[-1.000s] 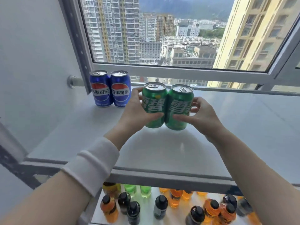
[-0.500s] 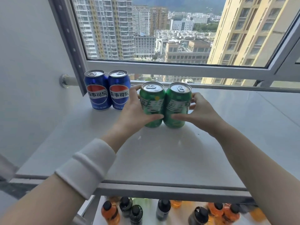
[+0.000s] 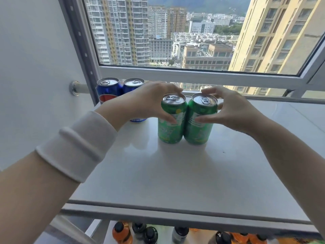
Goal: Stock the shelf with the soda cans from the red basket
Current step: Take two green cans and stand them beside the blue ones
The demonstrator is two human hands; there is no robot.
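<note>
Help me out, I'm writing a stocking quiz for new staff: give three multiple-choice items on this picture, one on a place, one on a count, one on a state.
1. Where do the blue cans stand relative to the green cans?
A. To their left, nearer the window.
B. To their right.
C. Stacked on top of them.

2. How many green cans are on the top shelf?
A. One.
B. Two.
C. Four.

3. What are the left hand and right hand doing?
A. Resting flat on the shelf.
B. Pulling tabs open.
C. Each gripping one green can.

Answers:
1 A, the blue pair shows behind the left hand, by the window.
2 B, two green cans stand side by side.
3 C, fingers and thumb curl round each can.
</note>
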